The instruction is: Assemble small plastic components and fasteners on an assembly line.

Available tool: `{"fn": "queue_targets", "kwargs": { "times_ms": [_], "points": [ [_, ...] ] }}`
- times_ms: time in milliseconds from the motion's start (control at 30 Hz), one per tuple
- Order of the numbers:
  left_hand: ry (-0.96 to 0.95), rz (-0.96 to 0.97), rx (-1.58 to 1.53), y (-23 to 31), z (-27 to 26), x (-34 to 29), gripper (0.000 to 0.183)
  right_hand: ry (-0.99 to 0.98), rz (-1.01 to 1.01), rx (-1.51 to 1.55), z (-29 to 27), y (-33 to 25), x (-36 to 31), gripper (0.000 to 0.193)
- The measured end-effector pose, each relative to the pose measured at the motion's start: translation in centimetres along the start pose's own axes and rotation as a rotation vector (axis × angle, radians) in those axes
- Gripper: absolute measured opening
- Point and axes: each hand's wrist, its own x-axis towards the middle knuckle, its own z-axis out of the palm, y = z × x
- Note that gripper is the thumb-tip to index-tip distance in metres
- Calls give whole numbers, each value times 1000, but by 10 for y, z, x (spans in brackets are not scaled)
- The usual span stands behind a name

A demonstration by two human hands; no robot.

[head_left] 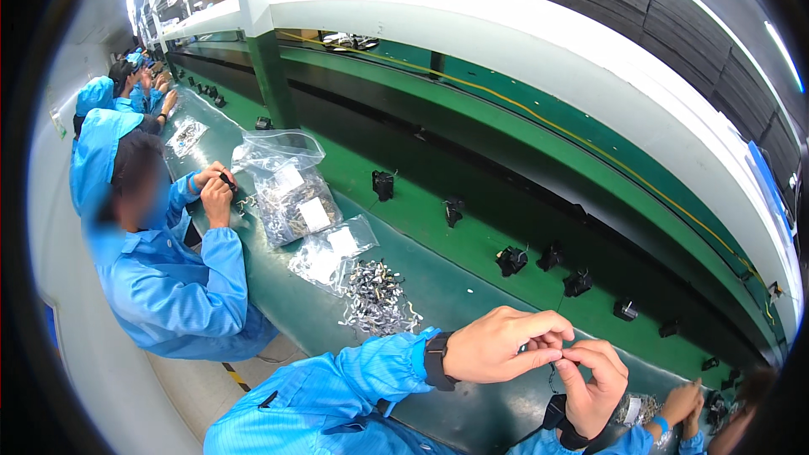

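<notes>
Black and thin, a small wire part sits pinched between the fingers of the left hand and those of the right hand, both sets closed on it above the tabletop; it looks light, springy and easily bent, best held by its ends; left of the fingers lies one heap of silvery metal clips; further left, three clear plastic bags; beyond the fingers, nine or so small black units ride the green belt.

Shiny metal clips — glossy clear plastic bags, matt green belt, smooth blue cloth sleeves
</notes>
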Motion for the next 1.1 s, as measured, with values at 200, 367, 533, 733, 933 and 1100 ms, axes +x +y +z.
{"fn": "queue_targets", "kwargs": {
  "times_ms": [200, 367, 533, 733, 933, 1100],
  "points": [
    [57, 26, -42, 1, -1, -2, 33, -8, -17, 15, 3, -2, 5, 23],
    [49, 61, 1, -2, -4, -3, 33, -30, -31, 13, 4, 3, 3, 21],
    [67, 51, -23, -5, 1, -2, 28, -16, -13, -12, 0, 0, 0, 20],
    [75, 126, 90, -4, 4, -2, 25, 21, 12, 3, 3, 5, 0, 18],
    [99, 212, 210, -7, 1, -2, 22, 38, 56, 38, 4, 5, 0, 17],
    [49, 137, 213, -7, 2, -2, 17, 21, 45, 10, 1, 5, -2, 17]
  ]
}}
